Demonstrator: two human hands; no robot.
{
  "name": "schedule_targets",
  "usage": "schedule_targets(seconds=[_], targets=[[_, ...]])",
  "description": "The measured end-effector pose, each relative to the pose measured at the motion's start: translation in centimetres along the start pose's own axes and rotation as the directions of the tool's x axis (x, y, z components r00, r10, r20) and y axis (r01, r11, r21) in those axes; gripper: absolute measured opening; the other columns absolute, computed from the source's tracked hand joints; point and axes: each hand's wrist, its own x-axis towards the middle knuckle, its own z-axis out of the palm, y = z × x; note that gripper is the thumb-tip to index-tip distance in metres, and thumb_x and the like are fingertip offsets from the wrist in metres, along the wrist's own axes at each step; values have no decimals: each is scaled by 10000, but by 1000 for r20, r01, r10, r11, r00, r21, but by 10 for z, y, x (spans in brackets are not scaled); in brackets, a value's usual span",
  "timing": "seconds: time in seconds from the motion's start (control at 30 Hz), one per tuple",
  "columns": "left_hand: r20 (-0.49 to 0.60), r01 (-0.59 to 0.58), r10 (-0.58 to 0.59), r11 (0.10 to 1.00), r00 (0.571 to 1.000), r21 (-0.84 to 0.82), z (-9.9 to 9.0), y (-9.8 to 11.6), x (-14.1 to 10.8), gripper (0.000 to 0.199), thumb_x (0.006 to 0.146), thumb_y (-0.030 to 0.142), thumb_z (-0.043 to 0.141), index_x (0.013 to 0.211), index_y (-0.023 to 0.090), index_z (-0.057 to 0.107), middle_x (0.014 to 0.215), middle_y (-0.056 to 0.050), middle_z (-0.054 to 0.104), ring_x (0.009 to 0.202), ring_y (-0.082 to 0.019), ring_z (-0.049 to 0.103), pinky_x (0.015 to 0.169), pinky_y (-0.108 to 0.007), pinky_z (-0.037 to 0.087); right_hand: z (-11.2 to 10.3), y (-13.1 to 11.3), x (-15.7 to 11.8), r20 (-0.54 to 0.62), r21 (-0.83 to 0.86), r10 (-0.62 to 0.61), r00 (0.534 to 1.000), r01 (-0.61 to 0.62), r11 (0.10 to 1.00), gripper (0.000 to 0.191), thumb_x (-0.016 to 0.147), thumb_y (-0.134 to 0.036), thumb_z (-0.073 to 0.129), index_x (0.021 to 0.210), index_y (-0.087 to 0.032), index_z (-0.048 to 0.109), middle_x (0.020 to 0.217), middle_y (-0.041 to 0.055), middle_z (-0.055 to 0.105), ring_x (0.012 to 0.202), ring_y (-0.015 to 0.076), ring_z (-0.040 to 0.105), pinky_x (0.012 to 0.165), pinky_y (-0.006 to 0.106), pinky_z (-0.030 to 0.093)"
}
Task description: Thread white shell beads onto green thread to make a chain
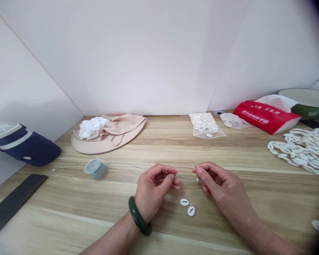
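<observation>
The wood surface (69,198) spreads out in front of you, with white walls behind it. A dark blue cap (29,150) sits at the far left, and a flat dark ruler (13,205) lies near it. At the back, a tan sun hat (127,134) has a white cloth (93,127) on top. A red bag (263,118) and a green bowl (308,108) are at the back right. A clear bag of shells (204,125) sits at the back, and a big pile of white shells (300,150) lies on the right.

Your left hand (156,191) and right hand (223,184) are near the middle, just apart. Both grips are closed, pinching a thin thread (124,164) that runs from a small blue-gray spool (95,168). A green bangle (138,216) rings your left wrist. Two small white shells (187,207) lie just below your hands. A tiny white bit (197,180) shows by your right hand, too small to tell what it is.
</observation>
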Motion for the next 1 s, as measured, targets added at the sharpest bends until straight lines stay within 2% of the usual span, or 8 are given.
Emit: schedule_targets(seconds=[0.17, 0.33, 0.43, 0.53, 0.63, 0.77, 0.9, 1.0], targets=[[57, -65, 58, 990, 997, 122, -1, 0, -2, 198, 771, 194, 611, 948, 145, 684, 988, -86, 587, 742, -151, 621, 592, -259, 569, -2, -1, 0, 142, 367, 29, 989, -80, 927, 199, 847, -364, 562, 757, -192, 609, 585, -31, 499, 530, 91, 454, 508, 215, 365], [264, -56, -12, 967, 965, 249, 4, 0, -10, 525, 759, 134, 588, 1255, 296, 527, 1154, -90, 582, 464, -36, 544, 413, -175, 456, -8, -12, 0, 323, 578, -32, 946, -170, 798, 224, 889, -285, 494, 739, -171, 618, 612, -19, 485, 574, 98, 476, 557, 224, 408], [336, -39, -27, 981, 942, 190, 8, -2, -13, 597, 731, 125, 620, 1292, 284, 490, 1057, -83, 628, 530, -78, 595, 495, -203, 492, -8, -18, -3, 432, 616, -76, 899, -232, 752, 251, 899, -261, 465, 725, -166, 619, 632, -5, 504, 614, 121, 519, 603, 262, 446], [362, 54, -78, 996, 929, 75, 10, -4, -13, 513, 752, 165, 628, 1253, 217, 532, 835, -50, 651, 598, -116, 609, 584, -250, 527, -7, -19, -5, 531, 623, -88, 843, -318, 715, 249, 901, -261, 447, 749, -173, 623, 646, 8, 526, 624, 156, 548, 612, 334, 478], [327, 135, -129, 991, 936, 4, 10, -6, -11, 385, 784, 226, 621, 1162, 156, 597, 724, -34, 634, 559, -107, 600, 584, -257, 531, -8, -16, -2, 467, 624, -39, 883, -298, 722, 230, 895, -259, 470, 752, -169, 627, 637, 3, 525, 595, 133, 528, 583, 293, 472], [265, 148, -129, 988, 955, -52, 9, -7, -9, 396, 794, 306, 624, 1155, 144, 601, 808, -65, 660, 546, -110, 630, 564, -252, 536, -12, -9, 8, 293, 618, 63, 954, -240, 749, 180, 870, -265, 531, 765, -163, 636, 599, -18, 488, 551, 90, 466, 528, 211, 425], [245, 187, -165, 980, 955, -69, 8, -6, -7, 343, 806, 363, 598, 1008, 94, 660, 837, -106, 677, 557, -135, 650, 553, -266, 543, -13, -7, 12, 209, 641, 116, 971, -225, 733, 147, 828, -286, 595, 760, -163, 639, 565, -28, 458, 530, 84, 424, 487, 195, 394], [238, 215, -190, 973, 953, -84, 10, -4, -7, 343, 784, 376, 621, 949, 79, 668, 852, -123, 681, 578, -141, 652, 567, -267, 539, -12, -8, 11, 217, 632, 131, 967, -241, 737, 146, 824, -289, 602, 755, -166, 639, 562, -25, 466, 530, 87, 424, 496, 198, 390]])
